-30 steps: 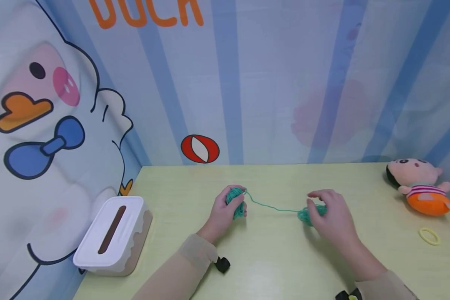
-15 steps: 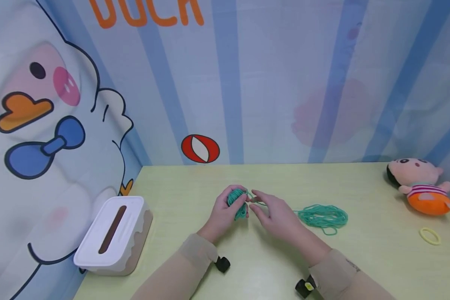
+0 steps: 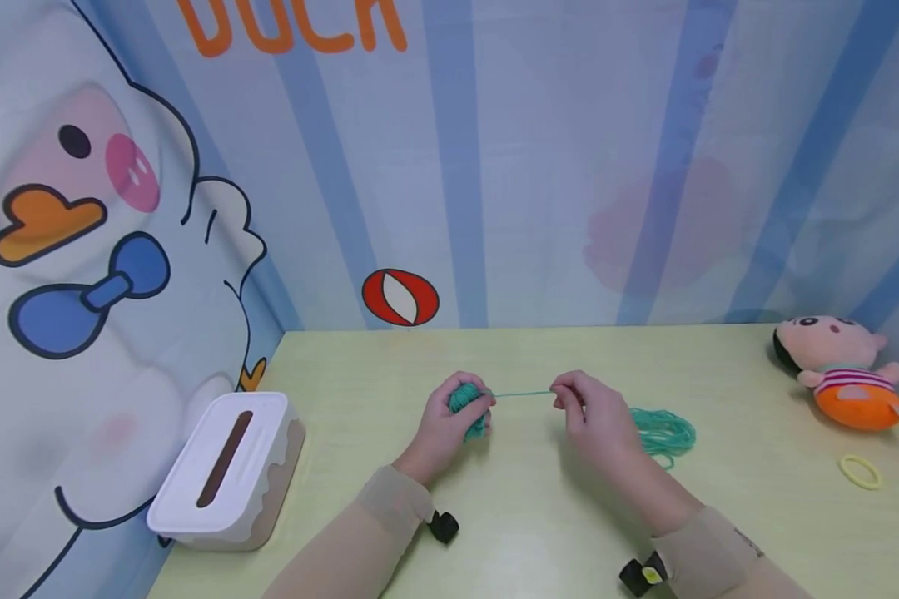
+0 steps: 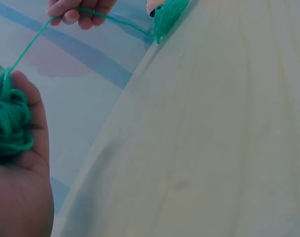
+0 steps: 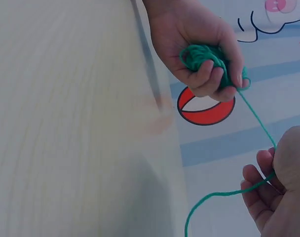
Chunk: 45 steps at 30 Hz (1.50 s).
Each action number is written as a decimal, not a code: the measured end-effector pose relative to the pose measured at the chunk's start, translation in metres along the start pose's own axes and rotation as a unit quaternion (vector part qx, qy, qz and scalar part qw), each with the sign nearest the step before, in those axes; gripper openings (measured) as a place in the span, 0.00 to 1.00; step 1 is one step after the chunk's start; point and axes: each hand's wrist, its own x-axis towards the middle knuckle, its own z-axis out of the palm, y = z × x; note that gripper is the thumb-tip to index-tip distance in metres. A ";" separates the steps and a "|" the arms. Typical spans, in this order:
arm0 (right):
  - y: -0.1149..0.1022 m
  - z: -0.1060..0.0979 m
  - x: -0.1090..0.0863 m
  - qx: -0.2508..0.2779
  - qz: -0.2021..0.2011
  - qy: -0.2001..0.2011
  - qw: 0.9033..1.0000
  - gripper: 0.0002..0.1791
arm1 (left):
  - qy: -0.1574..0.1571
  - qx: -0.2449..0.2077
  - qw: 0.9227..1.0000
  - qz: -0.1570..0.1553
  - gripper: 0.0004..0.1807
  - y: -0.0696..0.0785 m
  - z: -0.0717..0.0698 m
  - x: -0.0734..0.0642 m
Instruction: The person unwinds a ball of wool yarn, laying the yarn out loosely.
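My left hand grips a wound bundle of green yarn, fingers curled around it and thumb across its front. From that bundle a single strand runs taut to my right hand, which pinches it between thumb and fingertips. Past the right hand the strand hangs in a loose curve in the right wrist view. It leads to a loose pile of green yarn on the table, partly hidden behind the right hand in the head view. The left wrist view shows the held bundle resting against the palm.
At the table's left stands a white tissue box with a brown slot. A plush doll in orange shorts lies at the far right, with a yellow ring in front of it. Printed cloth hangs behind and at the sides.
My right hand has moved from over the loose pile to the bundle, then drawn back rightward, pinching the strand and pulling it straight. My left hand has stayed nearly in place with the bundle.
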 end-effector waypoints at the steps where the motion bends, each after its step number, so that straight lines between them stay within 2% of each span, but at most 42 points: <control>1: 0.003 -0.004 -0.001 -0.001 0.001 0.012 1.000 0.08 | 0.000 0.010 1.000 0.001 0.10 0.001 0.000 -0.001; 5: 0.011 -0.024 -0.008 -0.003 0.000 0.067 0.998 0.07 | -0.001 0.038 0.999 0.011 0.09 0.002 -0.002 -0.002; 9: 0.021 -0.043 -0.015 -0.010 0.007 0.105 0.994 0.08 | 0.010 0.030 0.999 0.026 0.14 0.001 -0.003 -0.002; 11: 0.027 -0.051 -0.019 -0.014 0.019 0.109 0.994 0.09 | 0.019 0.022 0.999 0.028 0.16 0.002 -0.004 -0.002; 16: 0.047 -0.067 -0.028 -0.021 0.052 0.107 0.993 0.12 | 0.049 -0.002 0.999 0.021 0.07 0.002 -0.002 0.000; 18: 0.054 -0.072 -0.030 -0.026 0.060 0.108 0.992 0.12 | 0.062 -0.004 0.998 0.018 0.09 0.002 -0.002 0.001; 21: 0.064 -0.078 -0.033 -0.033 0.075 0.100 0.992 0.14 | 0.074 0.006 0.997 0.010 0.16 0.004 -0.001 0.000; 24: 0.073 -0.085 -0.036 -0.045 0.096 0.080 0.991 0.16 | 0.079 0.017 0.997 0.007 0.18 0.003 -0.001 0.000; 31: 0.096 -0.095 -0.037 -0.081 0.162 0.008 0.983 0.18 | 0.116 0.020 0.993 0.029 0.24 -0.002 -0.002 0.002; 34: 0.103 -0.097 -0.037 -0.098 0.177 -0.028 0.979 0.19 | 0.116 0.004 0.993 0.021 0.23 -0.003 -0.002 0.003; 37: 0.108 -0.097 -0.037 -0.120 0.174 -0.054 0.976 0.19 | 0.105 -0.006 0.994 0.009 0.19 -0.003 0.000 0.004; 40: 0.109 -0.091 -0.038 -0.140 0.156 -0.050 0.977 0.19 | 0.086 0.005 0.996 -0.001 0.18 -0.003 0.001 0.004; 43: 0.100 -0.082 -0.038 -0.133 0.129 0.002 0.983 0.19 | 0.067 0.024 0.997 -0.006 0.20 -0.002 0.001 0.004; 45: 0.088 -0.073 -0.036 -0.114 0.093 0.047 0.988 0.18 | 0.058 0.038 0.998 -0.007 0.22 -0.001 0.002 0.004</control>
